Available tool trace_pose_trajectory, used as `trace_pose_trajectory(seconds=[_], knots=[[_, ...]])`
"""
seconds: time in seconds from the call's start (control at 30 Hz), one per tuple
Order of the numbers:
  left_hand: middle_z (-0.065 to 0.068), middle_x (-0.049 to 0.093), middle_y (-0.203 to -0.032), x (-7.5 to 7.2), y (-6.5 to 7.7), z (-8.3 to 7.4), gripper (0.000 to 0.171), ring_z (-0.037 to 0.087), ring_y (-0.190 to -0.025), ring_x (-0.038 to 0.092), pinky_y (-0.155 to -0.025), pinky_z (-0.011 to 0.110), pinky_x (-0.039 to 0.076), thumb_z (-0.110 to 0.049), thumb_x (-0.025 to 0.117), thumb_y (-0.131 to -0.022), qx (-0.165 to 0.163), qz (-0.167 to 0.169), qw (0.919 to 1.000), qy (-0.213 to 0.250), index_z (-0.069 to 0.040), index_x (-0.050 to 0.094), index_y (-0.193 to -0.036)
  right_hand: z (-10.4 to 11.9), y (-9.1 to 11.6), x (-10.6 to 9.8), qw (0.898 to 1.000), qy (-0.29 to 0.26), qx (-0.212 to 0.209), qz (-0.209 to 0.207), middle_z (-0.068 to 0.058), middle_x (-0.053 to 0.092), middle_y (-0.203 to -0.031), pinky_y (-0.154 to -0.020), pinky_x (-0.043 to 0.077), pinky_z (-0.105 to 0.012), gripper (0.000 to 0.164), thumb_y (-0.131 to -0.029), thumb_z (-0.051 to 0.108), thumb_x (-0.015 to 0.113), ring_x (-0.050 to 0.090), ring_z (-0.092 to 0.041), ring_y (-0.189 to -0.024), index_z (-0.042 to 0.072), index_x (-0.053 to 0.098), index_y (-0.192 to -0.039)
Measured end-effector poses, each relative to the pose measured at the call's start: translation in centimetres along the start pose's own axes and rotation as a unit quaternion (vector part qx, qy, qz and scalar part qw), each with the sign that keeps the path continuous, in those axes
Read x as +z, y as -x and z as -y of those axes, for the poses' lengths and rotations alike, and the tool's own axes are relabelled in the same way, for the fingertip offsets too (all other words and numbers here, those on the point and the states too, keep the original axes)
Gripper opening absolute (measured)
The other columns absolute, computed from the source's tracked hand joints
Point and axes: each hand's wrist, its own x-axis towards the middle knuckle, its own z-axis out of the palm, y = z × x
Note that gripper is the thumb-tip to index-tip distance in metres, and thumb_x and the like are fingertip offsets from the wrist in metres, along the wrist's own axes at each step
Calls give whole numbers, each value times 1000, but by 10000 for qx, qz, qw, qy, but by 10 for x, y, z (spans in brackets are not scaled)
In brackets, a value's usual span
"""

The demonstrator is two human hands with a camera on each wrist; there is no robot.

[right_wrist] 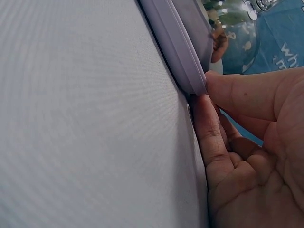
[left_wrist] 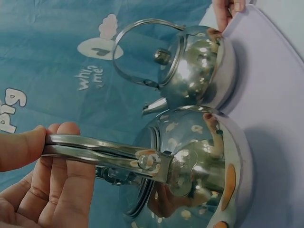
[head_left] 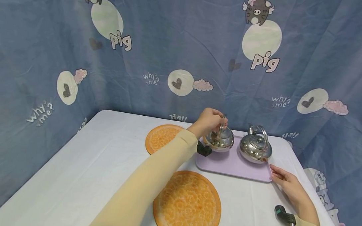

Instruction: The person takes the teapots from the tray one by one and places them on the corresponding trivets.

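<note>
My left hand (head_left: 210, 120) grips the upright handle of a shiny steel kettle (head_left: 221, 143) over the left half of a lilac tray (head_left: 227, 166). In the left wrist view, thumb and fingers wrap the kettle's double-bar handle (left_wrist: 95, 147). Whether its base touches the tray I cannot tell. A second steel kettle (head_left: 254, 150), handle up, stands on the tray's right half, close beside the first. At the tray's near right corner, my right hand (head_left: 287, 183) pinches the rim (right_wrist: 183, 57), thumb above and index finger at the underside, as the right wrist view shows.
Two round orange placemats lie on the white table (head_left: 86, 169): one placemat (head_left: 187, 203) in front of the tray, another placemat (head_left: 160, 136) left of it, partly behind my left sleeve. A blue printed curtain (head_left: 159, 52) hangs behind the table.
</note>
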Motion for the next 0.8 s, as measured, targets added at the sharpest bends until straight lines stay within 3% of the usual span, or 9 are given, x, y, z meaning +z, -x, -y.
trace_pose_trajectory(seconds=[0.03, 0.27, 0.5, 0.57, 0.7, 0.8], knots=[[7, 74, -90, -3, 0, -2, 34, 16, -74, 72, -73, 31, 61, -9, 70, -92, 6, 30, 10000, 3, 2, 62, -123, 0, 0, -1, 10000, -5, 10, 5, 23, 54, -117, -82, 41, 0, 61, -101, 20, 58, 49, 20, -99, -9, 34, -149], [14, 74, -106, -24, 4, -9, 33, 17, -79, 72, -75, 33, 61, -10, 69, -94, 70, 209, 9997, 77, 1, 62, -124, 2, 1, 0, 9999, -98, 20, 49, 29, 52, -111, -82, 42, 0, 60, -101, 17, 58, 48, 22, -97, -10, 33, -149], [18, 70, -116, -46, 8, -12, 39, 15, -82, 72, -80, 33, 62, -8, 67, -95, 104, 288, 9992, 246, 4, 56, -130, 0, 5, 2, 9997, 36, 228, 24, 7, 58, -129, -81, 42, 0, 62, -101, 20, 58, 49, 21, -97, -10, 33, -149], [18, 70, -118, -53, 9, -12, 41, 15, -82, 72, -80, 32, 62, -8, 67, -94, 88, 298, 9991, 295, 4, 55, -131, -1, 5, 3, 9997, 28, 241, 19, 6, 58, -129, -81, 43, -1, 62, -101, 20, 59, 50, 19, -98, -10, 33, -149], [20, 68, -122, -68, 12, -14, 42, 14, -82, 72, -81, 31, 61, -9, 68, -94, 171, 277, 9992, 237, 4, 55, -131, -1, 2, 3, 9998, -13, 186, -37, 18, 56, -120, -81, 43, -2, 63, -101, 21, 60, 50, 18, -98, -10, 34, -148], [20, 68, -122, -79, 14, -15, 42, 13, -81, 72, -81, 32, 61, -9, 69, -94, 181, 260, 9992, 229, 3, 54, -132, 0, 0, 3, 9998, 61, 196, -51, 7, 58, -128, -81, 43, -1, 63, -101, 22, 60, 49, 19, -97, -10, 34, -149]])
